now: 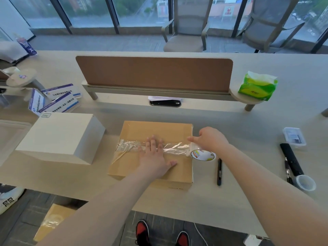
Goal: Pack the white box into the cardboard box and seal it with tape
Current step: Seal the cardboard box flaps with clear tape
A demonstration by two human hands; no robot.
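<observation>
Two boxes on tabletop (230,121): cardboard box (156,128), flaps closed, contents hidden, clear tape (127,144) across its top; white box (53,135), closed, left of it, apart. Left hand (152,157) flat on tape, fingers straight. Right hand (211,139) at box's right edge above tape roll (204,155); grip unclear. Windows (88,11), office chairs (188,23) behind.

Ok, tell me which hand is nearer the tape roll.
Right. The right hand is just behind the tape roll, at the right edge of the cardboard box. The left hand lies flat on the tape strip mid-lid, farther from the roll.
</observation>
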